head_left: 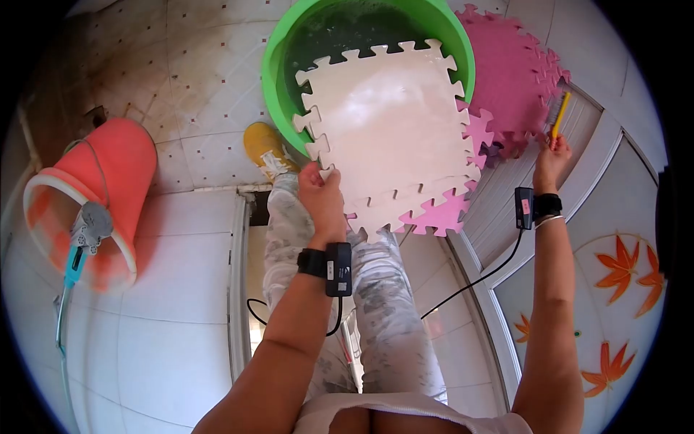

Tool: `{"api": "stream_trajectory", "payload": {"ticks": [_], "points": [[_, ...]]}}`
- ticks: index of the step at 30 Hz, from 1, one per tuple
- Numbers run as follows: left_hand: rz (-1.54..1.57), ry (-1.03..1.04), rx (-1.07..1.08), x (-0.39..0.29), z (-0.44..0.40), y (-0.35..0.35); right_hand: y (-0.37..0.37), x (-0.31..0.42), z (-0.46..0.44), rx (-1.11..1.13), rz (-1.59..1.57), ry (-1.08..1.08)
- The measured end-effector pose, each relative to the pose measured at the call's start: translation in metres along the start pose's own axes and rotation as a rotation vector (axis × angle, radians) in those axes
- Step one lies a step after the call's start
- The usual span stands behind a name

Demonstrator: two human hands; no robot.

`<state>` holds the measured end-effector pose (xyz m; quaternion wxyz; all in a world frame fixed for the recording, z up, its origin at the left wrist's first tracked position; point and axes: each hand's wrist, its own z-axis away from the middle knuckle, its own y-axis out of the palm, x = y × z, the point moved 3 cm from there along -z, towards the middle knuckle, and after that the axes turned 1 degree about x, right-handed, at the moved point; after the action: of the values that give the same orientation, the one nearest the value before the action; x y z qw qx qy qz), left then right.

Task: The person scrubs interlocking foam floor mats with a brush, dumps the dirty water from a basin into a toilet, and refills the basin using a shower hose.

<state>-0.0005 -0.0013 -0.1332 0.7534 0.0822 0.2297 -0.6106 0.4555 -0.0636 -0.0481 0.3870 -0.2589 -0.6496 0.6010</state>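
A cream foam puzzle mat (pixel 390 137), wet and shiny, rests tilted over the rim of a green basin (pixel 273 87) of dark water. My left hand (pixel 322 199) is closed on the mat's lower left edge. Off to the right, away from the mat, my right hand (pixel 553 163) grips a brush (pixel 561 114) with a yellow handle and pale bristles. Pink foam mats (pixel 502 79) lie beside the basin on the right. Under the cream mat's lower right corner, another pink mat (pixel 441 215) pokes out.
A red bucket (pixel 134 166) lies on its side at the left, with a blue-handled shower head (pixel 90 224) at its mouth. My yellow shoe (pixel 264 148) stands against the basin. A door panel with orange leaves (pixel 622 264) is on the right. Black cables (pixel 473 278) run from both wrists.
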Motion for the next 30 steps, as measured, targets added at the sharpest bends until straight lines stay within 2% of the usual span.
{"api": "stream_trajectory", "payload": {"ticks": [1,2,4,5,7,9,10,13,15,17,20,22,23,25,27,28,29,30], "points": [[-0.028,0.003,0.03,0.0,0.001,0.0,-0.003,0.022,0.013,-0.057,0.163,-0.097],[-0.029,0.0,0.028,0.001,0.002,0.0,-0.004,0.03,0.02,-0.053,0.165,-0.097],[-0.035,0.019,0.058,0.001,0.003,0.001,-0.007,0.045,0.03,-0.043,0.275,-0.305],[-0.035,0.015,0.066,0.001,0.003,0.002,0.005,0.036,0.04,0.072,-0.019,-0.215],[0.01,0.066,0.039,-0.006,0.004,0.003,0.027,0.059,0.072,0.416,-0.431,0.12],[0.002,0.05,0.029,-0.009,0.004,0.002,0.046,0.076,0.092,0.425,-0.204,0.016],[-0.005,0.037,0.016,-0.013,0.004,0.002,0.05,0.093,0.099,0.425,-0.21,0.017],[-0.054,0.058,0.079,-0.022,0.011,0.009,0.052,0.159,0.105,0.179,0.043,-0.6],[-0.098,0.104,0.122,-0.017,0.009,0.008,0.078,0.18,0.106,0.649,-0.112,-0.256],[-0.14,0.16,0.173,-0.017,0.009,0.008,0.116,0.199,0.106,0.801,-0.135,-0.239],[0.03,0.092,0.175,-0.023,0.007,0.006,0.159,0.234,0.092,0.711,-0.087,-0.299],[0.091,-0.088,0.256,-0.025,0.002,0.003,0.186,0.25,0.087,0.548,-0.057,-0.536],[0.089,-0.082,0.249,-0.025,0.001,0.002,0.193,0.252,0.094,0.551,-0.066,-0.539],[0.197,-0.19,0.266,-0.022,0.0,0.003,0.2,0.262,0.113,0.733,0.095,-0.465],[0.154,-0.179,0.204,-0.001,-0.011,-0.004,0.179,0.266,0.139,0.898,0.048,-0.449],[0.115,-0.167,0.151,0.007,-0.012,-0.006,0.167,0.26,0.156,0.962,0.087,-0.492],[0.129,-0.173,0.158,0.002,-0.007,-0.002,0.161,0.243,0.178,0.887,-0.048,-0.642],[0.193,-0.227,0.195,-0.007,-0.001,0.002,0.133,0.241,0.192,0.954,-0.074,-0.632]]}}
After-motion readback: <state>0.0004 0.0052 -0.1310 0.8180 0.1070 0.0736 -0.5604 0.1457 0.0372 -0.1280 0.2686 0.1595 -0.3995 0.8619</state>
